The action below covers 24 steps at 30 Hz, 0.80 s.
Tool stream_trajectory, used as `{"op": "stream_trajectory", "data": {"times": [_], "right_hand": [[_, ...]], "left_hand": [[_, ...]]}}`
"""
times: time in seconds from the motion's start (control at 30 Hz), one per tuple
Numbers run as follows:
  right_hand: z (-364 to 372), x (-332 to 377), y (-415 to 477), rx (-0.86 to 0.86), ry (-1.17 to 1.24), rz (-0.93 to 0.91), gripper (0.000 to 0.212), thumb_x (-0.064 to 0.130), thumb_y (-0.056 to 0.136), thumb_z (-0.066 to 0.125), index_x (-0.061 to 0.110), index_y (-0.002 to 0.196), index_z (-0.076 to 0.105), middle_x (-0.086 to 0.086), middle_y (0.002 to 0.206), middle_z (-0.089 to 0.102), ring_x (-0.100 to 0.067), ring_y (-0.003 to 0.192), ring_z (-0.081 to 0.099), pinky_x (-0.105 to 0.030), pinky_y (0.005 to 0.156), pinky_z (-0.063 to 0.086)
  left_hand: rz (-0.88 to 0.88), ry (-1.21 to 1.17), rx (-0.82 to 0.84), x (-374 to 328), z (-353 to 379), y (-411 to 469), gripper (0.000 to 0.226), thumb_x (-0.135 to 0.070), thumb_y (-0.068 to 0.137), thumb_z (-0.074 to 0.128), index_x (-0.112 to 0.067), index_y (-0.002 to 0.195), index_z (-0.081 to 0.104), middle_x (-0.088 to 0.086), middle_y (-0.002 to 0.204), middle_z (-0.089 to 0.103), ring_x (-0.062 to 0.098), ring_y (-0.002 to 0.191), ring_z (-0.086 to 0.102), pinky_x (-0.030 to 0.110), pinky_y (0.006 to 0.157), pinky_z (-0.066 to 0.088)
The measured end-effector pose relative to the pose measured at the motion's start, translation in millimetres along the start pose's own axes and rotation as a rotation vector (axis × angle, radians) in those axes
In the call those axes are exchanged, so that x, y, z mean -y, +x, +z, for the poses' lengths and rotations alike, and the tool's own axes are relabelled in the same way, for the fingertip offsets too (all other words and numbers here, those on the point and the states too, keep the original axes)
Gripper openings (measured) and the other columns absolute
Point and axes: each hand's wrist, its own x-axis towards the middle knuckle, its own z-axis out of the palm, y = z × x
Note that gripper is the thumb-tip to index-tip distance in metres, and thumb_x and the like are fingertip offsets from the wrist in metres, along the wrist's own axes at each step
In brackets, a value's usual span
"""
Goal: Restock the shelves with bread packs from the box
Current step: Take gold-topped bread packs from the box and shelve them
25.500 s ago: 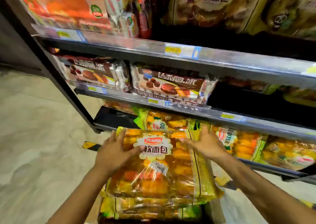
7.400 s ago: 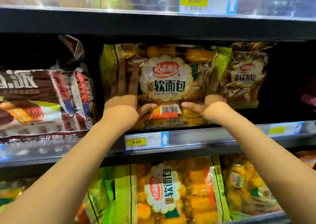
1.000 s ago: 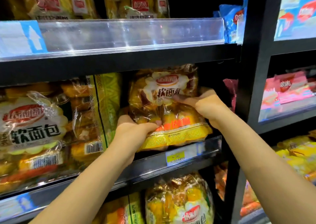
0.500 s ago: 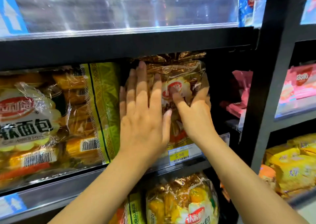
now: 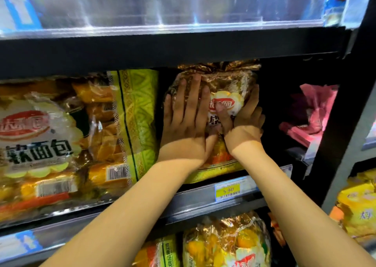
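Note:
A small bread pack (image 5: 225, 79) with a gold crinkled top and a red-and-white label stands upright at the right end of the middle shelf (image 5: 199, 202). My left hand (image 5: 185, 120) lies flat on its front, fingers spread and pressing. My right hand (image 5: 244, 122) cups its right side, with the thumb across the label. A large bread pack (image 5: 61, 136) with green edging stands just to the left. The box is out of view.
The upper shelf's clear strip (image 5: 162, 4) hangs close above the pack's top. A black upright post (image 5: 341, 124) bounds the bay on the right, with pink packs (image 5: 311, 114) behind it. More bread packs (image 5: 225, 244) fill the shelf below. A yellow price tag (image 5: 227, 190) sits under the pack.
The small pack went from tilted at the shelf's front, held in both hands, to upright and deeper in. My left hand opened flat against it. The view moved closer.

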Motion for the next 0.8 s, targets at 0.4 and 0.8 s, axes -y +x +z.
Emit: {"op": "stream_trajectory", "data": {"times": [0.4,0.8], "right_hand": [[-40,44,-75,0.063,-0.148,0.139,0.08,0.049,0.091,0.05,-0.001,0.146,0.02,-0.025,0.149,0.027,-0.041,0.136,0.026,-0.05,0.108,0.029],[23,166,-321,0.534,-0.029,-0.315,0.063,0.043,0.089,0.057,0.015,0.141,0.034,-0.007,0.143,0.042,-0.026,0.134,0.032,-0.044,0.11,0.03]], "left_hand": [[0.045,-0.055,0.405,30,-131,-31,0.071,-0.056,0.095,0.038,-0.016,0.152,0.022,0.011,0.147,0.044,0.03,0.134,0.042,0.044,0.108,0.036],[-0.009,0.135,0.565,211,-309,-222,0.072,-0.054,0.088,0.038,-0.003,0.138,0.049,0.022,0.135,0.057,0.039,0.127,0.053,0.052,0.103,0.046]]}}
